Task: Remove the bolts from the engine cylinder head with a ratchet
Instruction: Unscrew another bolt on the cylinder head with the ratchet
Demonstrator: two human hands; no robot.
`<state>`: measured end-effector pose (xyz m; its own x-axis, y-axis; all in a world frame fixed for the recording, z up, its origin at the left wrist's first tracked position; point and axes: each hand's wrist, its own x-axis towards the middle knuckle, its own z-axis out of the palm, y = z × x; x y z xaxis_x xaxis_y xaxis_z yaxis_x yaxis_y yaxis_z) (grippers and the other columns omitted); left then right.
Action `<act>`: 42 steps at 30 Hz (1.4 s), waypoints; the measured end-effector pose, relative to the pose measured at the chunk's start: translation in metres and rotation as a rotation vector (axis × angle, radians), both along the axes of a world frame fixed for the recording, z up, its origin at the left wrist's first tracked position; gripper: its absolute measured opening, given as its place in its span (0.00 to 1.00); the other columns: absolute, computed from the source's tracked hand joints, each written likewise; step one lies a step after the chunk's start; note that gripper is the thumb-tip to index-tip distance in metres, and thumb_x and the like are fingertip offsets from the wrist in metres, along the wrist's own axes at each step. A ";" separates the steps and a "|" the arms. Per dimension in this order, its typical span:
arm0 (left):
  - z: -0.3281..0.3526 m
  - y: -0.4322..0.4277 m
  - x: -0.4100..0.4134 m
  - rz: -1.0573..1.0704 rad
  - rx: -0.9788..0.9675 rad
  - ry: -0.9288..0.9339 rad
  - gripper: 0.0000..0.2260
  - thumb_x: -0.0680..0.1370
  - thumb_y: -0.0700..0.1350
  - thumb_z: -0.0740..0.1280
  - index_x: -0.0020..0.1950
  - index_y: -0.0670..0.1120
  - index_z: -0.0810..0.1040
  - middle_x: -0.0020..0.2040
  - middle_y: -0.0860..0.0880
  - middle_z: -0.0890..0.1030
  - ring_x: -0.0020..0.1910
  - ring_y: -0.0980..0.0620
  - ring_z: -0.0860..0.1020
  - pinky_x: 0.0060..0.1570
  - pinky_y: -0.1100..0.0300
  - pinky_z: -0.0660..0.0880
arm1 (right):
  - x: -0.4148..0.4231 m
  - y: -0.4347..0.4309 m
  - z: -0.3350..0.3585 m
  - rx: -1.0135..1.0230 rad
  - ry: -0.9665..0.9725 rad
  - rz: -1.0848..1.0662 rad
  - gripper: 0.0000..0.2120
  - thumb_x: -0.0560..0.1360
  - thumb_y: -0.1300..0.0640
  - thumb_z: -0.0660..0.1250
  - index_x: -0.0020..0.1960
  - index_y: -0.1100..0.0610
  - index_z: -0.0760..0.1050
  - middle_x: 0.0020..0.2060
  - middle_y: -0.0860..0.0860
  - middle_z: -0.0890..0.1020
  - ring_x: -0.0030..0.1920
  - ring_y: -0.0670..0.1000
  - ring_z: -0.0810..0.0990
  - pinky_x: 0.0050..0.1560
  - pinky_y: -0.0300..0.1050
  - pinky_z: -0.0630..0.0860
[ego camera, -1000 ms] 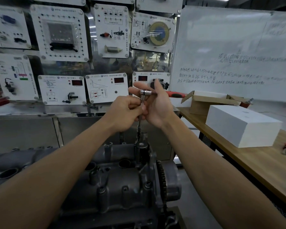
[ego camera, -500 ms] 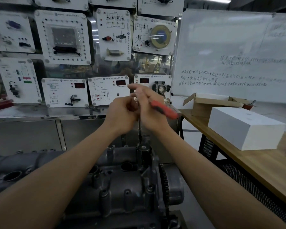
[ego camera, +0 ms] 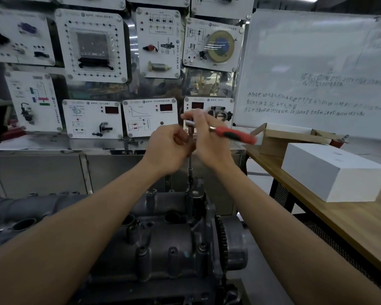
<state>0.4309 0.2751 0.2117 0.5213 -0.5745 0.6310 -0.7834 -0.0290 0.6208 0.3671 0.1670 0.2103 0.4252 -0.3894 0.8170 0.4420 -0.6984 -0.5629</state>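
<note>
The left hand (ego camera: pixel 169 146) was curled round the extension bar (ego camera: pixel 190 168) just under the ratchet (ego camera: pixel 231 135). The right hand (ego camera: pixel 209 142) pinched the ratchet at its head, with the red handle free to that hand's right. The bolt was hidden below both hands, where the bar entered the cylinder head (ego camera: pixel 163 243). Risk: on so long a bar, any tilt could walk the socket off the bolt and round it

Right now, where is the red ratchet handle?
In the head view, the red ratchet handle is just right of centre, sticking out of the right hand toward the cardboard box.
</note>
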 end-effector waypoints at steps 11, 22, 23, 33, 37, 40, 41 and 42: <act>0.000 0.001 -0.004 -0.200 0.042 0.108 0.07 0.81 0.37 0.67 0.50 0.31 0.79 0.46 0.37 0.84 0.42 0.46 0.82 0.44 0.51 0.78 | -0.002 -0.005 0.007 0.594 0.094 0.624 0.23 0.85 0.47 0.52 0.55 0.59 0.82 0.53 0.53 0.86 0.50 0.53 0.85 0.45 0.46 0.81; 0.002 0.001 0.000 -0.122 0.050 0.009 0.09 0.80 0.39 0.69 0.43 0.37 0.84 0.37 0.43 0.85 0.36 0.44 0.84 0.40 0.50 0.81 | 0.000 -0.008 -0.001 0.070 -0.029 0.003 0.19 0.85 0.53 0.55 0.51 0.58 0.84 0.45 0.51 0.87 0.46 0.45 0.84 0.48 0.46 0.82; 0.001 0.000 0.002 -0.075 0.054 -0.038 0.10 0.79 0.38 0.69 0.37 0.40 0.83 0.32 0.49 0.83 0.32 0.50 0.82 0.36 0.55 0.78 | 0.001 -0.008 -0.004 -0.204 -0.101 -0.159 0.18 0.84 0.55 0.57 0.52 0.61 0.83 0.45 0.52 0.87 0.47 0.46 0.84 0.50 0.48 0.81; -0.003 -0.003 0.002 -0.185 0.001 0.093 0.08 0.81 0.37 0.67 0.46 0.35 0.82 0.37 0.43 0.83 0.33 0.54 0.78 0.41 0.54 0.76 | 0.003 -0.001 0.006 0.769 -0.067 0.681 0.26 0.85 0.47 0.52 0.47 0.59 0.85 0.49 0.56 0.87 0.45 0.53 0.85 0.41 0.45 0.82; -0.006 -0.006 0.008 -0.236 0.064 0.107 0.08 0.82 0.38 0.66 0.46 0.45 0.83 0.39 0.49 0.85 0.38 0.56 0.79 0.43 0.51 0.80 | 0.001 -0.018 0.006 0.965 -0.008 0.912 0.31 0.85 0.43 0.49 0.47 0.59 0.85 0.51 0.55 0.86 0.44 0.55 0.85 0.49 0.49 0.81; -0.007 -0.009 0.010 -0.196 0.046 0.126 0.07 0.82 0.40 0.66 0.48 0.45 0.84 0.43 0.41 0.85 0.39 0.46 0.82 0.47 0.42 0.81 | 0.001 -0.017 0.007 0.960 0.028 0.917 0.33 0.86 0.42 0.49 0.46 0.60 0.86 0.50 0.56 0.86 0.43 0.55 0.85 0.46 0.48 0.82; -0.007 -0.009 0.010 -0.183 0.034 0.130 0.07 0.82 0.40 0.67 0.48 0.44 0.84 0.43 0.40 0.85 0.39 0.42 0.82 0.48 0.40 0.81 | 0.001 -0.016 0.007 0.954 0.037 0.919 0.33 0.86 0.43 0.49 0.45 0.59 0.86 0.50 0.55 0.87 0.43 0.55 0.85 0.45 0.48 0.82; -0.007 -0.009 0.011 -0.175 0.024 0.134 0.07 0.82 0.40 0.67 0.47 0.44 0.84 0.41 0.42 0.85 0.39 0.42 0.82 0.49 0.40 0.81 | 0.001 -0.015 0.008 0.950 0.047 0.922 0.33 0.86 0.43 0.49 0.45 0.59 0.87 0.49 0.55 0.87 0.43 0.54 0.85 0.44 0.47 0.82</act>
<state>0.4414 0.2661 0.2047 0.4907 -0.6778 0.5475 -0.6880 0.0841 0.7208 0.3679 0.1518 0.2183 0.8608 -0.3533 0.3664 0.5061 0.5167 -0.6906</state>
